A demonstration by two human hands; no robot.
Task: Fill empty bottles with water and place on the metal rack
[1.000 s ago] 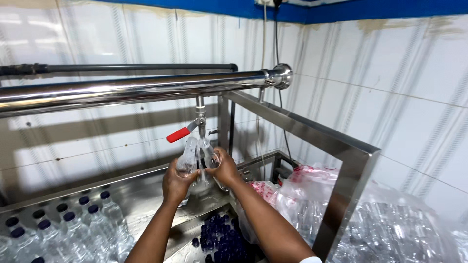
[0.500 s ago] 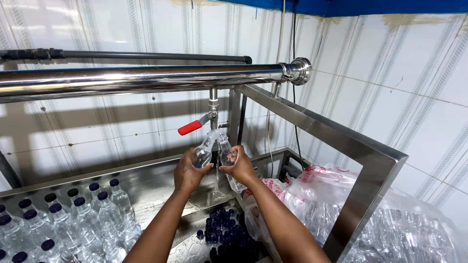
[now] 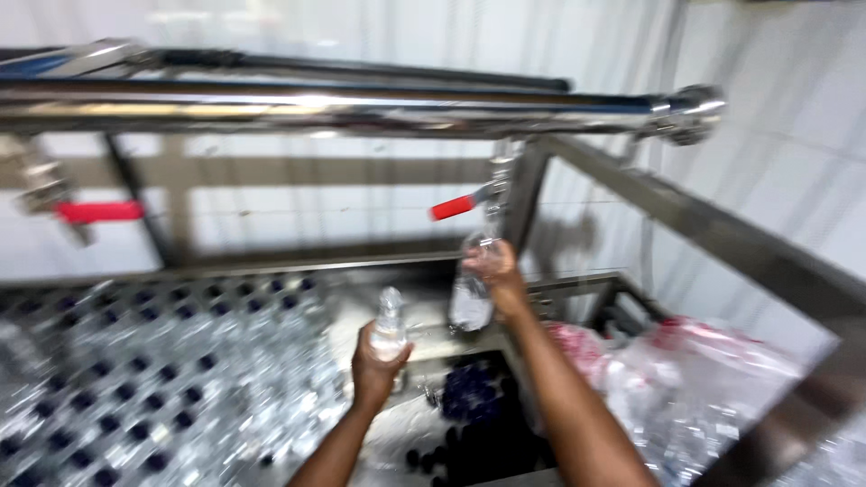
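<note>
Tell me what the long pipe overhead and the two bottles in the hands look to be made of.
Pipe: polished metal, likely stainless steel, given its bright mirror-like streaks.
Bottle in the left hand and bottle in the right hand: clear, thin plastic by the look; the background shows through. Blur leaves detail open.

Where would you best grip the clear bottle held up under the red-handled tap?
Around the middle of its body, from the side. The clear bottle hangs roughly upright with its neck up at the tap, so the top is taken; the right hand grips high near the neck.

Clear plastic bags (image 3: 722, 397) with pink patches, apparently holding empty bottles, at lower right.
</note>
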